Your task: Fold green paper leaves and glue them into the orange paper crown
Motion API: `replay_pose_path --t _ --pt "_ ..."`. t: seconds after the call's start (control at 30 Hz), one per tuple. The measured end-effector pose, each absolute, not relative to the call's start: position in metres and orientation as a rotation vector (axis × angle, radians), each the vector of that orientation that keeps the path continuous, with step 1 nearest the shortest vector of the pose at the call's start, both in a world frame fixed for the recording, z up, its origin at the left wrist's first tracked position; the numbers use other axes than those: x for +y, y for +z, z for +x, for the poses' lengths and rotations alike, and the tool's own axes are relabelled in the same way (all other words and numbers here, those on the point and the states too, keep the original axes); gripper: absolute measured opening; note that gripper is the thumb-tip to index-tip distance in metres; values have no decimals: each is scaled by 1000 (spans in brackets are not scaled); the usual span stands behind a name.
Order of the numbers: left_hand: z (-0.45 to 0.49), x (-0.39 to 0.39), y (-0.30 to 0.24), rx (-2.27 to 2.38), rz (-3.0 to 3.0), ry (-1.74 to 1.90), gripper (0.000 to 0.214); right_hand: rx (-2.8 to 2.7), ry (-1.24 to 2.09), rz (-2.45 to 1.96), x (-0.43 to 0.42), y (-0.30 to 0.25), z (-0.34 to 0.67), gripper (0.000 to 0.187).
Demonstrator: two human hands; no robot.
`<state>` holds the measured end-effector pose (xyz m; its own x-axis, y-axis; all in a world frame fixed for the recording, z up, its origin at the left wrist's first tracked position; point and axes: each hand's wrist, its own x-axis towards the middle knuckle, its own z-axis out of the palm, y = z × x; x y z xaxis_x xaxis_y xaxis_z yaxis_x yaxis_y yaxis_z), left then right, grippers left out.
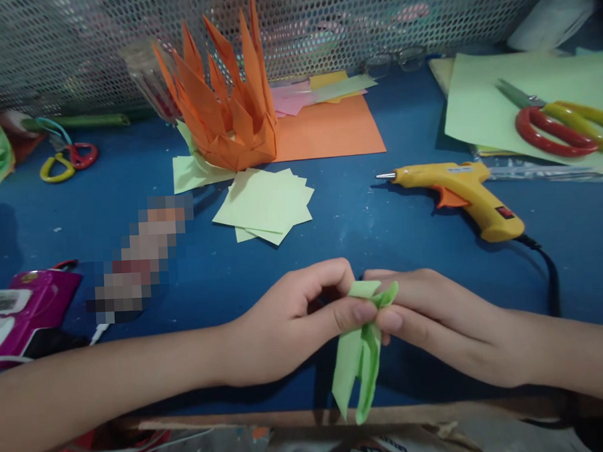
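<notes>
Near the table's front edge, both hands pinch one folded piece of light green paper (369,366). My left hand (305,319) presses its thumb on the paper's upper part, its index finger curled behind. From the other side, my right hand (445,319) grips the same paper between thumb and fingers; some fingertips are hidden behind it. The long folded flaps of the paper hang down below the thumbs. Beyond the hands lies a loose stack of light green paper squares (268,204).
An orange folded-paper piece with tall points (231,116) stands behind the stack, beside an orange sheet (332,131). A yellow glue gun (454,186) lies right, its cord running forward. Large scissors (557,125) rest on green sheets (480,98). Small scissors (69,163) lie left.
</notes>
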<state>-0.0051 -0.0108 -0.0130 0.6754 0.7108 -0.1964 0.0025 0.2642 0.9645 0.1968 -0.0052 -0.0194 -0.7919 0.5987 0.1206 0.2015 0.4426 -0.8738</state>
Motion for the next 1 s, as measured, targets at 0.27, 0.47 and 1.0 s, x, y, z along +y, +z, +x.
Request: replay_pose_path --t 0.27,0.47,1.0 --pt "-8 -11 -19 758 1169 559 38 -2184 1338 -775 -4 -24 200 30" --pt "-8 -11 -19 720 1189 515 32 -2152 1256 -785 -3 -24 199 31" --pt "-6 -7 -13 649 1148 495 14 -2092 1516 -767 -2 -25 200 17"
